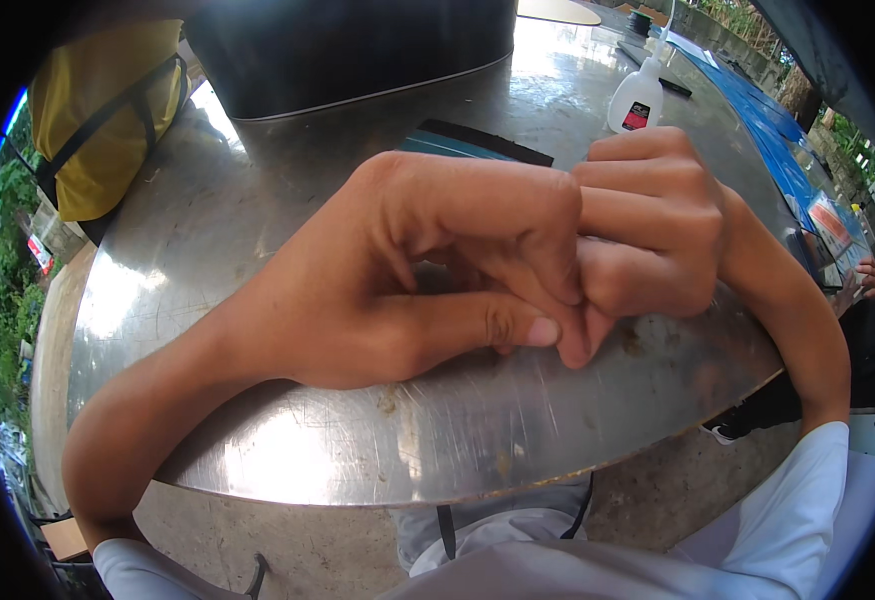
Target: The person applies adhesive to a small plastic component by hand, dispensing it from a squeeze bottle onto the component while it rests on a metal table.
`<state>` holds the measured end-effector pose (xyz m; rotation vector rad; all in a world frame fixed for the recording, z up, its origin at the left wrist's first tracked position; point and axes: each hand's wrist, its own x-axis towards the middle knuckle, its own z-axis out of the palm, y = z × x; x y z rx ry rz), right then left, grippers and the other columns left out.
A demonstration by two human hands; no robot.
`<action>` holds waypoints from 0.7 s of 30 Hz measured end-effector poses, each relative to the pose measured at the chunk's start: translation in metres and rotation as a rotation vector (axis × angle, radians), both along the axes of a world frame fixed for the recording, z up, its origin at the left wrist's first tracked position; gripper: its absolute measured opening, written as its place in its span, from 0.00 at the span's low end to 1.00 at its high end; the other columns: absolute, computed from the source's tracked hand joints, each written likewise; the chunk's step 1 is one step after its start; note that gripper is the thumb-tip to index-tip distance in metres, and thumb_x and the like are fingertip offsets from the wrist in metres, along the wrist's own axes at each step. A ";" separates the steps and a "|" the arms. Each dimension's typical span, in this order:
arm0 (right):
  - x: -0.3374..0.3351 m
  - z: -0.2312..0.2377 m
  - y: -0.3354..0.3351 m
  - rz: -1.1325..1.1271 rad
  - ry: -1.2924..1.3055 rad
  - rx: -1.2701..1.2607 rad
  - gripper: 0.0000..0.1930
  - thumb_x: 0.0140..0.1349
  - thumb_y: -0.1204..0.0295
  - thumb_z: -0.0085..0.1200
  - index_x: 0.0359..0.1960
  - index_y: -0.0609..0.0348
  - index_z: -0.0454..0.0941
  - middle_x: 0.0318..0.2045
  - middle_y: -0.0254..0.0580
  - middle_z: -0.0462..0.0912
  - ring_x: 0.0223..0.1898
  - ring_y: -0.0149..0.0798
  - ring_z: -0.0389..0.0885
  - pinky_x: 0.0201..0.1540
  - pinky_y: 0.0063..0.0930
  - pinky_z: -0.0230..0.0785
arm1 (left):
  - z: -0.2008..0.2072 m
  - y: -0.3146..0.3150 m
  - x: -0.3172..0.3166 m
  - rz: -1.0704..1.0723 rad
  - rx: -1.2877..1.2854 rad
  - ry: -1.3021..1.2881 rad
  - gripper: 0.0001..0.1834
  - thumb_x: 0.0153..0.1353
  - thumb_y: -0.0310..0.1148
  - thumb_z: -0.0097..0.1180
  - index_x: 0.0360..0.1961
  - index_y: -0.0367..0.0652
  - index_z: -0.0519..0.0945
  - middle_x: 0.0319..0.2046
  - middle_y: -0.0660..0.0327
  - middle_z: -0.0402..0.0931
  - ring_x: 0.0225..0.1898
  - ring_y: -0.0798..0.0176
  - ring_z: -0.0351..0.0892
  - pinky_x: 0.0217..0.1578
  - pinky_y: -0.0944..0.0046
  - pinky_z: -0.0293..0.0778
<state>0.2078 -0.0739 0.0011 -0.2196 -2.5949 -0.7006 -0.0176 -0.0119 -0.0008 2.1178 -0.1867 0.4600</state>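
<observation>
My left hand [388,265] and my right hand [653,225] meet above a shiny metal table. The left fingers curl inward, with the thumb pressing toward the fingertips beside the right hand. My right hand is closed like a fist, knuckles up, and touches the left fingertips. Whatever sits between the fingers, if anything, is hidden. Just behind the hands lies a flat teal and black object [483,142], partly covered by my left hand. Beyond my right hand stands a white squeeze bottle [638,95] with a thin nozzle and a dark label.
The scratched metal table [258,440] has a curved near edge. A large black object [358,50] stands at the back, a yellow bag [108,120] at the far left. Blue sheeting [758,120] runs along the right, where another person's hand [873,280] shows.
</observation>
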 end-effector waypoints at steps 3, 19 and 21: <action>-0.001 0.000 -0.002 -0.013 0.000 0.004 0.20 0.51 0.61 0.66 0.20 0.55 0.66 0.18 0.29 0.68 0.15 0.29 0.66 0.16 0.24 0.50 | -0.001 0.001 0.000 -0.002 0.019 -0.030 0.06 0.54 0.18 0.68 0.30 0.34 0.81 0.30 0.55 0.84 0.36 0.65 0.86 0.39 0.68 0.78; 0.003 0.000 -0.003 -0.007 0.011 -0.035 0.19 0.51 0.62 0.66 0.23 0.55 0.65 0.20 0.31 0.72 0.17 0.30 0.71 0.16 0.24 0.52 | -0.005 0.002 0.004 -0.051 -0.064 -0.039 0.08 0.57 0.18 0.66 0.34 0.34 0.78 0.33 0.54 0.85 0.40 0.65 0.87 0.44 0.68 0.80; 0.004 0.000 -0.003 -0.008 0.009 -0.034 0.19 0.51 0.63 0.66 0.22 0.55 0.65 0.20 0.31 0.72 0.17 0.30 0.71 0.16 0.24 0.52 | -0.003 0.001 0.005 -0.034 -0.036 -0.022 0.08 0.57 0.18 0.66 0.34 0.35 0.78 0.33 0.54 0.85 0.40 0.64 0.87 0.44 0.68 0.80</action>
